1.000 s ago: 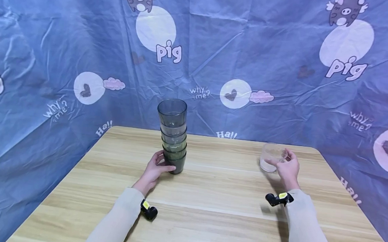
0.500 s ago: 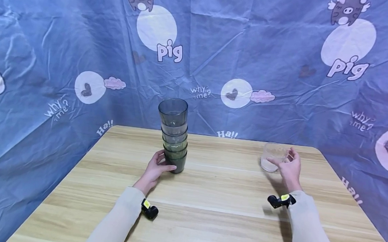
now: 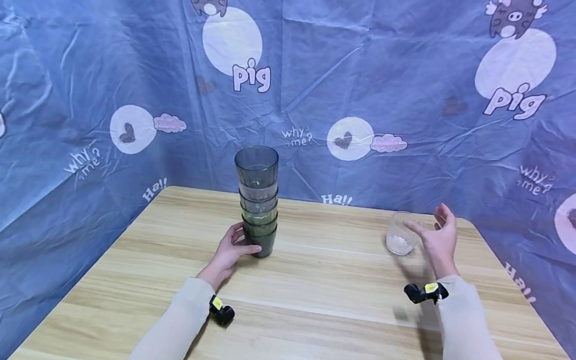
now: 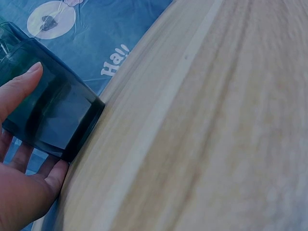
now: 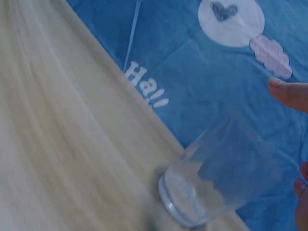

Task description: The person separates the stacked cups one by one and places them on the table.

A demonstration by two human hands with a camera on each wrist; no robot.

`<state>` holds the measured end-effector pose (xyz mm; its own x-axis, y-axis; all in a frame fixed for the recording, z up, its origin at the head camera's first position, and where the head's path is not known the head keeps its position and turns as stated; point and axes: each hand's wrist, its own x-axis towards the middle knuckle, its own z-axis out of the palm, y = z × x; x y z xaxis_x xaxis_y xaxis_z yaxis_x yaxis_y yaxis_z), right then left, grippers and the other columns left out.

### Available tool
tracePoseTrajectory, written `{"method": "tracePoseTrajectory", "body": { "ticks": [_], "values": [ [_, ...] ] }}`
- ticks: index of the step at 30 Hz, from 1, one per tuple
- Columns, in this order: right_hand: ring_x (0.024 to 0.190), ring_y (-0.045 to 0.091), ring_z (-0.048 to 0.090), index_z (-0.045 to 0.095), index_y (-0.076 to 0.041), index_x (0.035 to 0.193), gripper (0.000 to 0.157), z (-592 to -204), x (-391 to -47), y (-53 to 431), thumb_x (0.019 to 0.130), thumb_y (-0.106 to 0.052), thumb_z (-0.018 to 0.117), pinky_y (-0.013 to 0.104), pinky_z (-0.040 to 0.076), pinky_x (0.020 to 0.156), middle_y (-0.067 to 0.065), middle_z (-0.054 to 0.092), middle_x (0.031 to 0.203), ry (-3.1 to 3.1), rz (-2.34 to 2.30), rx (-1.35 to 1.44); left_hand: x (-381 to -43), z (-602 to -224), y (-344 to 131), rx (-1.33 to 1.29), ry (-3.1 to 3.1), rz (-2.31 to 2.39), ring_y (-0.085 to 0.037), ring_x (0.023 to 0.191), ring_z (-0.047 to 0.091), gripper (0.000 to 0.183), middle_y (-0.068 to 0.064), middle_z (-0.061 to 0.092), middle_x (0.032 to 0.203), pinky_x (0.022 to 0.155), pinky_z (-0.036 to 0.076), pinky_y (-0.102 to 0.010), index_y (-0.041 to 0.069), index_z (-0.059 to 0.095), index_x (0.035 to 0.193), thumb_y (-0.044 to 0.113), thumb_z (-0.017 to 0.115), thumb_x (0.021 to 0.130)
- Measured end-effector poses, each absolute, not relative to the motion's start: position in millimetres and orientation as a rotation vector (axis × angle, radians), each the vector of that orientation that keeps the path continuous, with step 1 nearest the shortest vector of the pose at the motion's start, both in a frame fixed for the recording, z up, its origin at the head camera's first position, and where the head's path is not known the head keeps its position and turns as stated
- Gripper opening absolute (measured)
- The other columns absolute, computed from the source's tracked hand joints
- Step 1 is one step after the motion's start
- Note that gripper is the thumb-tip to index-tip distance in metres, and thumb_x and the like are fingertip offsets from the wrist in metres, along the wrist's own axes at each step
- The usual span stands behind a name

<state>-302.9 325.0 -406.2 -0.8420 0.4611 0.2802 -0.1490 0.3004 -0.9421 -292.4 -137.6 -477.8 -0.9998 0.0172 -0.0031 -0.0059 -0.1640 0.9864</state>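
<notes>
Tinted, see-through cups in a tall nested stack [image 3: 257,169] stand upright on the left half of the table, dark grey at top and bottom with greenish ones between. My left hand [image 3: 227,258] grips the lowest cup; in the left wrist view the thumb lies along the dark cup's [image 4: 57,106] side, with fingers around its far side. On the right, a clear cup [image 3: 399,244] stands upright on the table. Beside it is my right hand [image 3: 439,243], thumb and fingers spread wide and holding nothing. Apart from that cup [image 5: 211,183], the right thumb [image 5: 291,94] shows in the right wrist view.
Both objects rest on a light wood table [image 3: 305,330], toward its back edge. A blue printed cloth [image 3: 319,62] hangs behind and along the sides. Each wrist carries a small black camera [image 3: 221,312].
My right hand has let go of the clear cup and moved right and slightly back, fingers spreading. The cup stays in place. My left hand and the stack hold still.
</notes>
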Motion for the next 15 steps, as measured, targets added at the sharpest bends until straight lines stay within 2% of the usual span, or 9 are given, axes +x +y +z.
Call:
{"method": "tracePoseTrajectory", "body": {
  "ticks": [7,15],
  "values": [
    [0.141,0.028,0.033,0.028,-0.003,0.154,0.095,-386.2,-307.3,306.6,0.076,0.001,0.081,0.03,0.025,0.116,0.018,0.037,0.152,-2.003,1.588,-0.14,-292.5,-477.5,-137.8,0.01,2.013,2.386,-0.04,0.131,0.045,0.085,-0.022,0.04,0.149,0.107,0.038,-0.043,0.002,0.031,0.151,-0.014,0.072,0.078],
    [0.14,0.026,0.035,0.03,-0.003,0.153,0.095,-367.4,-312.5,277.2,0.075,-0.001,0.084,0.027,0.027,0.114,0.017,0.039,0.151,-2.023,1.596,-0.026,-292.2,-477.5,-137.8,0.011,2.024,2.383,-0.041,0.13,0.045,0.085,-0.023,0.041,0.147,0.107,0.039,-0.042,0.003,0.031,0.15,-0.014,0.073,0.077]
  ]
}}
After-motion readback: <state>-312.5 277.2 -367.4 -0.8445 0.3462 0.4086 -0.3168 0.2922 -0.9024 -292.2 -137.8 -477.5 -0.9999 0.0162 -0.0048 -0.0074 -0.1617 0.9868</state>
